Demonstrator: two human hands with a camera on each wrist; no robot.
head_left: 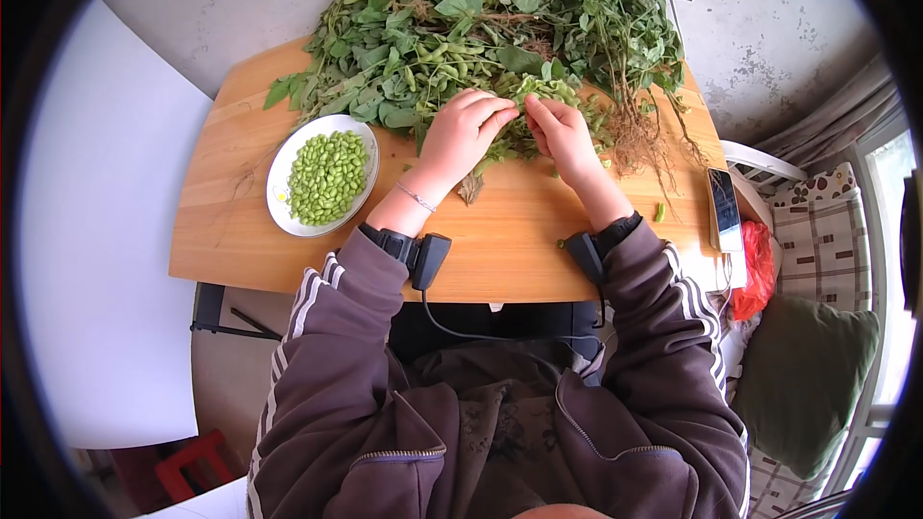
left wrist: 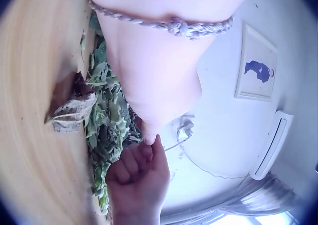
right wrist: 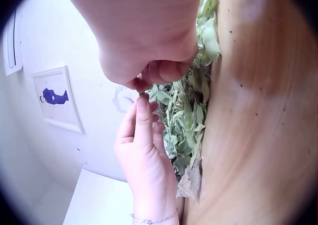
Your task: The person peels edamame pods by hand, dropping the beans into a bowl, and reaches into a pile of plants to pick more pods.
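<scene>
Over the front of the plant heap, my left hand (head_left: 463, 132) and right hand (head_left: 563, 137) meet at the fingertips. Between them they pinch a small green soybean pod (right wrist: 142, 93), mostly hidden by the fingers. Behind the hands lies a big heap of soybean plants (head_left: 385, 48), with leaves, stems and roots. Picked pods (head_left: 548, 88) lie loose along its front edge. To the left of my left hand, a white plate (head_left: 276, 204) holds a pile of shelled green soybeans (head_left: 329, 176).
A dry curled leaf (head_left: 470, 188) lies on the wooden table (head_left: 481, 255) below the hands. One stray pod (head_left: 660, 212) is by the right wrist. A phone (head_left: 724, 210) stands at the right edge, near a red plastic bag (head_left: 755, 274) and a green cushion (head_left: 808, 380).
</scene>
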